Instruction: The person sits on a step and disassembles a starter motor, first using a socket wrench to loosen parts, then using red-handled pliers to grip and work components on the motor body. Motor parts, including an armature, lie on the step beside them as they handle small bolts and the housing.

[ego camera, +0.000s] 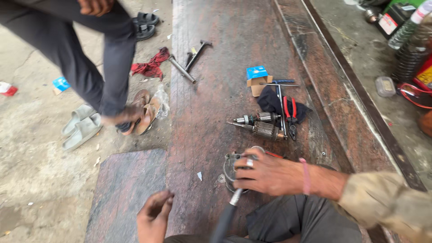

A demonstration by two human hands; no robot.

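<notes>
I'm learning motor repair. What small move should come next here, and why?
Probably bring the left hand up to the tool handle: the right hand already covers the round metal housing, while the handle lies unheld.

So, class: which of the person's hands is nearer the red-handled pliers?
Right. The right hand rests on a round metal housing just below the pliers; the left hand is lower and further left.
</notes>
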